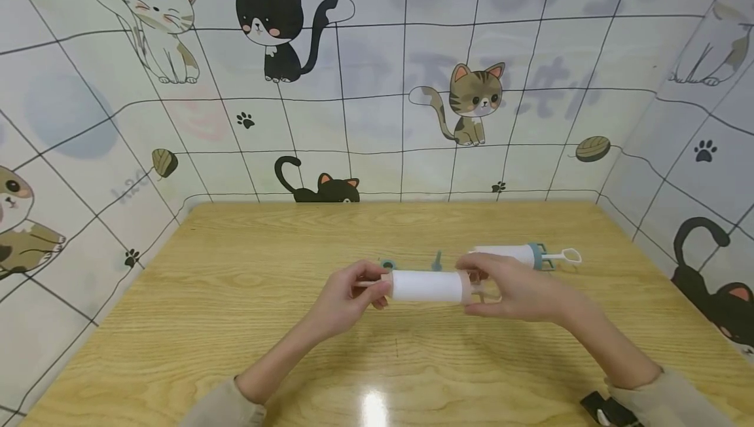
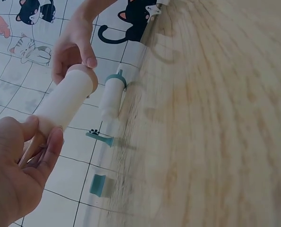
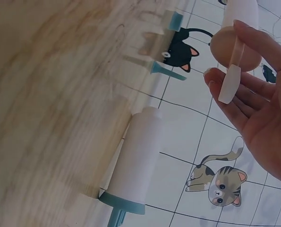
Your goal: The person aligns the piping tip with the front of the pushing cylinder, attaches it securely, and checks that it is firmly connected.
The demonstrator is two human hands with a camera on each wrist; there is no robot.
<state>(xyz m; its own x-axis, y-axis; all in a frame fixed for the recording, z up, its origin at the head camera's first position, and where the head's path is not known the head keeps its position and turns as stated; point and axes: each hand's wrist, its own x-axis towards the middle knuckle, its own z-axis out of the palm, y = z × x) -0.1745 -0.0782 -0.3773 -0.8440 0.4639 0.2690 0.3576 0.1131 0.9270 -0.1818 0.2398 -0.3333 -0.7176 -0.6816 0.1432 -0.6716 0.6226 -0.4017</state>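
Cat-printed sheeting point(image 1: 377, 119) stands behind a wood-grain bench point(image 1: 235, 348). Both hands hold a white cylinder point(image 1: 427, 286) level above it: the left hand point(image 1: 347, 299) pinches the thin stem end between thumb and fingers, and the right hand point(image 1: 518, 286) curls loosely about the pale round cap point(image 3: 225, 49) with its handle. Just beyond lie a teal ring point(image 1: 387, 264), a teal peg point(image 1: 436, 261) and a second cylinder point(image 1: 506, 255) with teal fittings. My reading: the step is working the cap end; the next move calls for a steady left pinch and a firmer right grip.
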